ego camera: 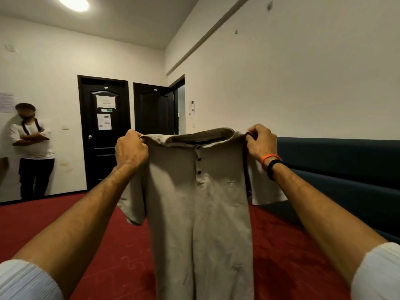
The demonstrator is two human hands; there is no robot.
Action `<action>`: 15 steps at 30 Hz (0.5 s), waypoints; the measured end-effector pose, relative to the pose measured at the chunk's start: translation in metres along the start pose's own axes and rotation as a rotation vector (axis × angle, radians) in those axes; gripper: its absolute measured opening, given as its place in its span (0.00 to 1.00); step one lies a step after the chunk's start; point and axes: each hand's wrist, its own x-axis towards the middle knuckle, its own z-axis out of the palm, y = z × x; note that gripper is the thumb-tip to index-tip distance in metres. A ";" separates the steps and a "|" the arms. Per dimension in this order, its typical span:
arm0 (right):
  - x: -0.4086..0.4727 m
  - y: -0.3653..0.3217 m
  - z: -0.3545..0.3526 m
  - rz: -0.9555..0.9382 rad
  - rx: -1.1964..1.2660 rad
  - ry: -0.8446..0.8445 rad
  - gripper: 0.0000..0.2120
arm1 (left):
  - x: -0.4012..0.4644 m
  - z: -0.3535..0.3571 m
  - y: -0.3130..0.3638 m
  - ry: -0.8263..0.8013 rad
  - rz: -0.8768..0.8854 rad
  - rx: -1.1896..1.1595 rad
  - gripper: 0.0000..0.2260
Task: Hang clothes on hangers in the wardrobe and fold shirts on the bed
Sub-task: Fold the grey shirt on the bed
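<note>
At the far left, a second person [32,146] stands against the white wall with arms crossed, well apart from the work. To their right are two dark doors [105,131], the first with papers taped on it.

In the centre foreground, the left hand [131,150] is clenched around the left shoulder of a beige polo shirt [201,213], fingers curled over the fabric near the collar. The shirt hangs upright in the air between both hands, its buttoned front facing the camera, its sleeves drooping and its lower part dropping out of view at the bottom edge. Holding it by both shoulders likely lets it fall straight and flat before it is laid down for folding. Below it spreads the red bed [91,252].

The right hand [260,144], with orange and black bands on its wrist, pinches the other shoulder. Behind it runs a dark blue padded headboard [337,161]. No wardrobe or hanger is in view.
</note>
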 end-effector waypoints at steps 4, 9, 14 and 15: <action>-0.001 0.017 -0.019 -0.027 -0.054 0.017 0.04 | -0.013 0.013 0.003 0.005 0.021 -0.062 0.09; 0.001 0.029 -0.032 0.105 0.042 0.017 0.04 | -0.021 0.021 0.006 0.013 0.019 -0.145 0.08; 0.001 0.032 -0.024 0.281 0.175 0.015 0.05 | -0.020 0.030 0.017 -0.028 -0.059 -0.254 0.06; 0.001 0.032 -0.022 0.321 0.197 0.010 0.05 | -0.019 0.032 0.019 -0.056 -0.094 -0.284 0.05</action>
